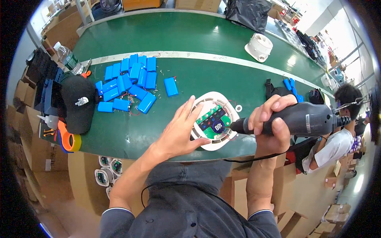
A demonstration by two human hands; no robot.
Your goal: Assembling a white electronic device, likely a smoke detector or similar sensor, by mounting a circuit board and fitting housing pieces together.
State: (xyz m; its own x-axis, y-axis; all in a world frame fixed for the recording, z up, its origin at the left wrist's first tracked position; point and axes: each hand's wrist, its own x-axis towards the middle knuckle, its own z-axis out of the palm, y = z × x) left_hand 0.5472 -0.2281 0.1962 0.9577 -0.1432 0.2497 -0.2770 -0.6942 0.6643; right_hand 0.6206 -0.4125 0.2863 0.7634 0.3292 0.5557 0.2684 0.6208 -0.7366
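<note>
On the green table lies a white plastic housing point(215, 146) with a green circuit board point(226, 119) and a round dark-blue part in its middle. My left hand point(180, 127) grips the housing's left side, thumb low on the rim and fingers along the upper edge. My right hand point(274, 119) is wrapped round a black electric screwdriver point(307, 119) held nearly level. Its tip points left to the board's right side, near the round part; whether it touches a screw I cannot tell. A small white ring point(238, 108) lies just right of the housing.
Several blue battery packs point(137, 75) lie heaped at left, with one pack point(171, 87) apart. Beyond stand a black cap point(79, 104), a water bottle point(69, 58) and tape rolls point(70, 139). A white housing point(260, 47) stands far right. Another person point(333, 144) sits at right.
</note>
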